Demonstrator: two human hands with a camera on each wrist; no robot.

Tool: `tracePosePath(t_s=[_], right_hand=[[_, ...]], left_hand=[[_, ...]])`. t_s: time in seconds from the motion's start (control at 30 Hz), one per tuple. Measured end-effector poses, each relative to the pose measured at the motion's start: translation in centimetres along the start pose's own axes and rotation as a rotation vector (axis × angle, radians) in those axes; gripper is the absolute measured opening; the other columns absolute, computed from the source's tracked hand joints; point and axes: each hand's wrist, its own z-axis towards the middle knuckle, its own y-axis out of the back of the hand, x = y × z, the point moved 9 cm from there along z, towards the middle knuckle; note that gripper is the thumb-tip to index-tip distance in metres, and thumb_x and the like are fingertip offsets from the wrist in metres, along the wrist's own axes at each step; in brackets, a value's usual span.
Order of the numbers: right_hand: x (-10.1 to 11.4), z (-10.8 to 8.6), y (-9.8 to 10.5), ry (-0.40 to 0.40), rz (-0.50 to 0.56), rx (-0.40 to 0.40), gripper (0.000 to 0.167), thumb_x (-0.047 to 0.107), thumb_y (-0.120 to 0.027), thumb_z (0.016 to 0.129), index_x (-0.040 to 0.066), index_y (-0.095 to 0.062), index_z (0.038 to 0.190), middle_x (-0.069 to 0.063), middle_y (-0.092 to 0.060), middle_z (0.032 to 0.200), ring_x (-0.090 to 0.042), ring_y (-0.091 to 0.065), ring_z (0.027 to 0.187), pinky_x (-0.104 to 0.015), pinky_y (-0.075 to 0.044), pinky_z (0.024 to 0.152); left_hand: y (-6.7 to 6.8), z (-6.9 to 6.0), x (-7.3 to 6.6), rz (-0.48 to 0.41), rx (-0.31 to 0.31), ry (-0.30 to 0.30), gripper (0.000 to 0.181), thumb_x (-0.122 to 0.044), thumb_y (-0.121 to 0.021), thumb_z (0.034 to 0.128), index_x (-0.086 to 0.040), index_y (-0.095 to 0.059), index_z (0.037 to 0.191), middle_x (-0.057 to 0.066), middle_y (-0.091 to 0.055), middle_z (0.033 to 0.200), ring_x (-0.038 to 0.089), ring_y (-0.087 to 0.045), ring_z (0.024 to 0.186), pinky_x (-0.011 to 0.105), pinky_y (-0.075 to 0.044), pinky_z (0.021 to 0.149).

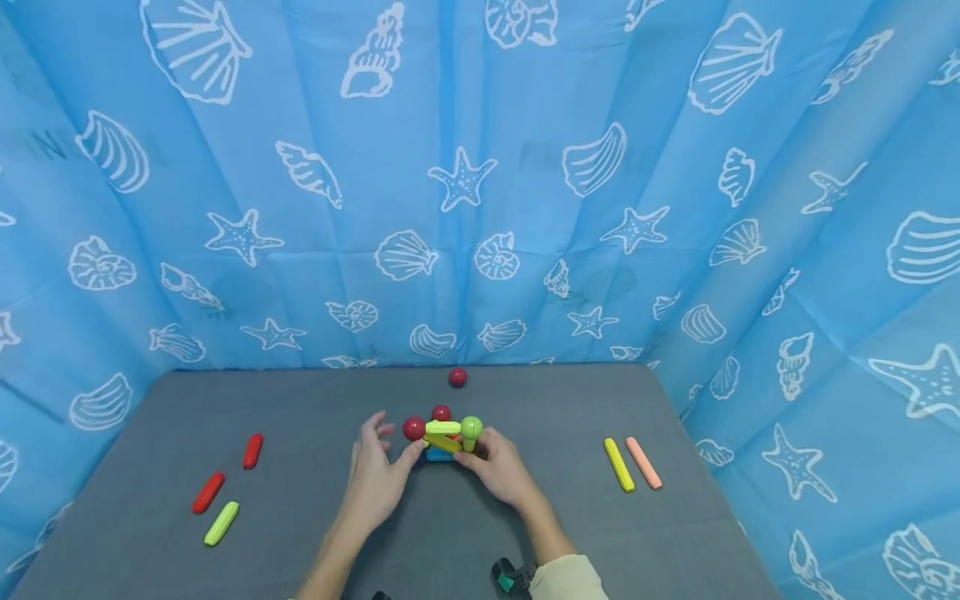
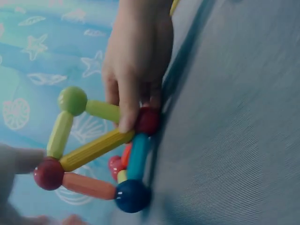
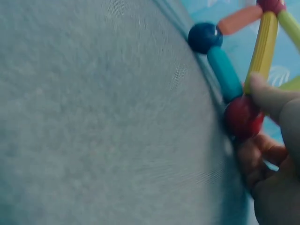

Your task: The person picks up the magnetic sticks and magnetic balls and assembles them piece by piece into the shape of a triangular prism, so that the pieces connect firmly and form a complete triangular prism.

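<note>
A toy frame (image 1: 443, 441) made of sticks and balls sits midway across the grey tabletop (image 1: 431, 542), toward its far edge, between the two hands; its front face has an upper red ball (image 1: 414, 428) joined by a lime stick (image 1: 442, 427) to a green ball (image 1: 471, 427); a green stick (image 2: 103, 111) runs down from there to a lower red ball (image 3: 243, 117); a blue stick (image 2: 138, 156) along the bottom links that one to a blue ball (image 2: 133, 196), and an orange stick (image 2: 89, 185) rises from the blue ball to the upper red ball; a yellow stick (image 2: 96, 151) crosses the face as a diagonal.

The right hand (image 1: 501, 468) pinches the lower red ball where the yellow stick meets it, thumb on the stick's end and fingers against the ball; the left hand (image 1: 382, 471) is relaxed rather than clenched, its thumb at the frame's left side and its other fingers apart from it.

Behind the front face shows a rear red ball (image 1: 441, 412); a loose red ball (image 1: 457, 377) lies close to the far edge; toward the left edge lie a red stick (image 1: 252, 451), a second red stick (image 1: 208, 492) and a loose lime stick (image 1: 222, 523); toward the right edge, a loose yellow stick (image 1: 618, 465) lies beside a pink stick (image 1: 643, 462); a blue curtain (image 1: 525, 183) with white shells hangs beyond.
</note>
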Motion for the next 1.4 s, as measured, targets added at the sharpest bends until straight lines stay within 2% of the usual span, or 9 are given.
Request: tracePosePath(t_s=[0.07, 0.2, 0.4, 0.63, 0.8, 1.0, 1.1, 1.27, 1.4], right_hand=[[0.7, -0.3, -0.1, 0.003, -0.052, 0.033, 0.024, 0.034, -0.073, 0.095, 0.013, -0.071, 0.108, -0.001, -0.065, 0.101, -0.009, -0.060, 0.089, -0.026, -0.052, 0.077], [2.0, -1.0, 0.0, -0.002, -0.065, 0.153, 0.028, 0.035, -0.073, 0.095, 0.016, -0.068, 0.116, 0.000, -0.067, 0.106, -0.011, -0.063, 0.094, -0.027, -0.053, 0.080], [3.0, -0.8, 1.8, -0.010, 0.009, 0.195, 0.038, 0.027, -0.068, 0.099, 0.016, -0.064, 0.135, -0.008, -0.068, 0.126, -0.015, -0.068, 0.091, -0.026, -0.055, 0.073], [1.9, 0.7, 1.3, 0.040, -0.185, 0.089, 0.044, 0.019, -0.070, 0.097, 0.007, -0.061, 0.138, -0.012, -0.059, 0.135, -0.021, -0.064, 0.110, -0.042, -0.056, 0.095], [1.0, -0.5, 1.4, -0.019, -0.236, 0.044, 0.039, 0.023, -0.074, 0.094, 0.010, -0.066, 0.130, -0.005, -0.058, 0.114, -0.014, -0.058, 0.097, -0.031, -0.054, 0.082], [-0.3, -1.1, 1.9, -0.111, -0.091, 0.078, 0.051, 0.030, -0.070, 0.097, 0.008, -0.056, 0.141, -0.002, -0.066, 0.094, -0.009, -0.057, 0.070, -0.023, -0.047, 0.062], [-1.0, -0.5, 2.4, -0.116, -0.046, 0.019, 0.054, 0.032, -0.071, 0.096, 0.007, -0.054, 0.141, -0.004, -0.068, 0.100, -0.009, -0.058, 0.073, -0.023, -0.050, 0.066], [-2.0, 1.0, 3.1, -0.061, -0.051, -0.095, 0.028, 0.027, -0.075, 0.094, 0.013, -0.067, 0.117, -0.006, -0.062, 0.111, -0.014, -0.056, 0.090, -0.028, -0.049, 0.079], [-3.1, 1.5, 3.0, -0.073, 0.008, -0.090, 0.015, 0.025, -0.074, 0.094, 0.020, -0.071, 0.108, -0.003, -0.066, 0.110, -0.015, -0.057, 0.095, -0.031, -0.049, 0.084]], left_hand=[[-0.8, -0.9, 1.7, 0.006, 0.073, 0.096, 0.082, -0.038, -0.070, 0.0963, -0.001, -0.027, 0.156, 0.022, -0.052, 0.149, 0.039, -0.049, 0.131, 0.060, -0.046, 0.102], [-2.5, -1.2, 3.0, 0.078, 0.183, 0.140, 0.092, -0.038, -0.075, 0.0915, 0.004, -0.027, 0.157, 0.027, -0.045, 0.154, 0.041, -0.040, 0.139, 0.066, -0.042, 0.106], [-3.8, 0.2, 3.0, 0.149, 0.209, 0.094, 0.114, -0.042, -0.089, 0.0776, 0.000, -0.022, 0.160, 0.025, -0.029, 0.164, 0.046, -0.019, 0.153, 0.076, -0.029, 0.110], [-5.5, 2.0, 2.8, 0.187, 0.166, -0.023, 0.121, -0.045, -0.095, 0.0674, -0.004, -0.028, 0.160, 0.021, -0.035, 0.163, 0.044, -0.015, 0.156, 0.077, -0.026, 0.112], [-4.7, 1.9, 3.2, 0.222, 0.114, -0.046, 0.101, -0.043, -0.093, 0.0705, -0.007, -0.045, 0.152, 0.017, -0.054, 0.146, 0.043, -0.031, 0.146, 0.070, -0.035, 0.110], [-3.3, 2.1, 2.9, 0.279, -0.005, -0.116, 0.034, -0.029, -0.083, 0.0860, -0.010, -0.075, 0.112, 0.002, -0.067, 0.095, 0.021, -0.055, 0.096, 0.042, -0.049, 0.081], [-3.0, 2.3, 2.4, 0.306, -0.061, -0.151, 0.022, -0.022, -0.080, 0.0891, -0.011, -0.077, 0.108, 0.002, -0.073, 0.096, 0.021, -0.063, 0.092, 0.042, -0.053, 0.081], [-3.0, 2.3, 2.6, 0.260, -0.019, -0.148, 0.028, -0.019, -0.076, 0.0919, -0.013, -0.075, 0.119, 0.004, -0.076, 0.111, 0.019, -0.065, 0.095, 0.042, -0.054, 0.080], [0.1, 2.2, 3.7, 0.228, -0.038, -0.145, 0.032, -0.021, -0.073, 0.0945, -0.013, -0.072, 0.125, 0.008, -0.072, 0.120, 0.023, -0.062, 0.102, 0.045, -0.051, 0.085]])
